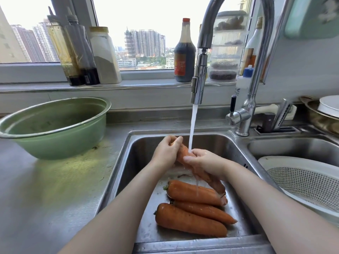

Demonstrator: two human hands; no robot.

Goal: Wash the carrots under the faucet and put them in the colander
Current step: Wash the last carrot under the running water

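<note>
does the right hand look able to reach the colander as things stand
Probably yes: the colander lies close beside the right hand, nothing standing between them, though that hand grips a carrot.

**Bare arms, wet hands**

Two bare forearms show, the left forearm (119, 208) and the right forearm (275, 208), uncovered from the wrists back to the lower edge of view, smooth and rounded. The left hand (166, 153) and the right hand (206, 162) are bare too. The right hand's skin glistens wet. The fingernails look short and plain, though the view is too soft there to be sure.
</note>
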